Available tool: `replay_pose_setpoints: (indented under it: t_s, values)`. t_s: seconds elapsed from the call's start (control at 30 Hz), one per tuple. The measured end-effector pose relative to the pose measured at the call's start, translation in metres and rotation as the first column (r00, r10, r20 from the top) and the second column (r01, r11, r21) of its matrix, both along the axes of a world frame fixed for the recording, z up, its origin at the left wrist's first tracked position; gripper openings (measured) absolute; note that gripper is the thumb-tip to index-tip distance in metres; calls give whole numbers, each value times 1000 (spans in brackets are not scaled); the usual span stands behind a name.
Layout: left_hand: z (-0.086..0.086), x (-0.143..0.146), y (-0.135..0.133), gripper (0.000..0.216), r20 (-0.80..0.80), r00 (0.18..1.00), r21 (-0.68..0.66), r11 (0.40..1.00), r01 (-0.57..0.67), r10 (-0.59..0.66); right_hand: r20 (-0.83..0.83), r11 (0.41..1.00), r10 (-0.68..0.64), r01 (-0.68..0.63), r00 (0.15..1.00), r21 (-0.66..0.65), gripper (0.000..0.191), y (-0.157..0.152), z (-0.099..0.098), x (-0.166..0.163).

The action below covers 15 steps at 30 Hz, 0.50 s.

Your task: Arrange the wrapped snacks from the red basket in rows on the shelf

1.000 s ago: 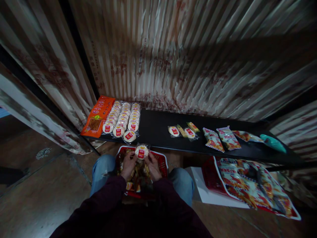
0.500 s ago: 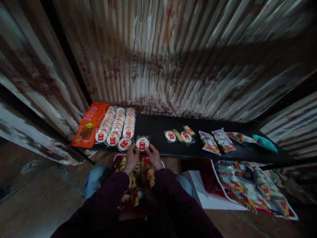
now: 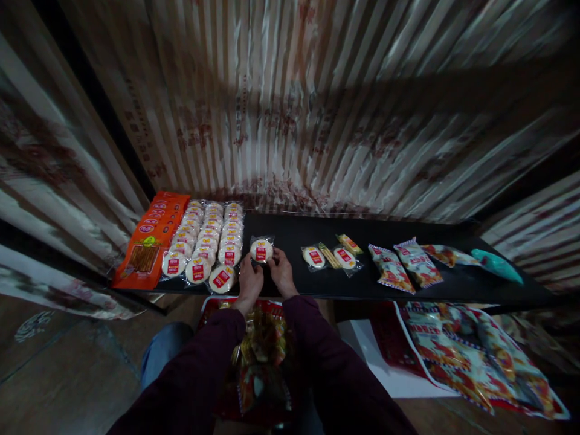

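A round white rice cracker in a clear wrapper with a red label [image 3: 261,250] is held by its lower edge between my two hands, over the black shelf [image 3: 285,232]. My left hand [image 3: 250,281] pinches its lower left side. On the lower right, the fingers of my right hand [image 3: 281,273] close on the wrapper. To the left, several wrapped rice crackers [image 3: 230,254] lie overlapping in three rows. Beside those rows is an orange snack packet [image 3: 151,241] with brown sticks showing through its window. Whether the held cracker touches the shelf, I cannot tell.
Right of my hands lie two wrapped crackers [image 3: 313,257] with small yellow packets [image 3: 348,244], then patterned snack bags [image 3: 419,263] and a teal packet [image 3: 497,266]. Below are a red tray of snacks [image 3: 212,305] between my knees and another full tray [image 3: 453,386] at right.
Both hands have moved forward, away from me, carrying the wrapped rice cracker farther over the shelf. The view has shifted slightly.
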<state>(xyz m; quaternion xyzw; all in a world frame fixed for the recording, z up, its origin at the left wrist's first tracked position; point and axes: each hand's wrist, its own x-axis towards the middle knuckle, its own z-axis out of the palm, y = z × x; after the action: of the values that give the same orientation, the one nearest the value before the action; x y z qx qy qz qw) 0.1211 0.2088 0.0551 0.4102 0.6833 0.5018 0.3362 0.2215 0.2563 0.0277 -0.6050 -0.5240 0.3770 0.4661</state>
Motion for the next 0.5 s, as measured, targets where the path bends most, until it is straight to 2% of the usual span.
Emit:
replay_pose_setpoints:
  t_s: [0.17, 0.33, 0.5]
  values:
    - [-3, 2, 16, 51, -42, 999, -7, 1000, 21, -21, 39, 1000, 3, -4, 999, 31, 27, 16, 2, -4]
    - [-8, 3, 25, 49, -59, 998, -9, 999, 36, -37, 92, 1000, -15, 17, 996, -20, 25, 19, 0, -7]
    - [-10, 7, 23, 46, -89, 995, 5, 999, 35, -35, 42, 1000, -19, 19, 999, -3, 22, 17, -3, -4]
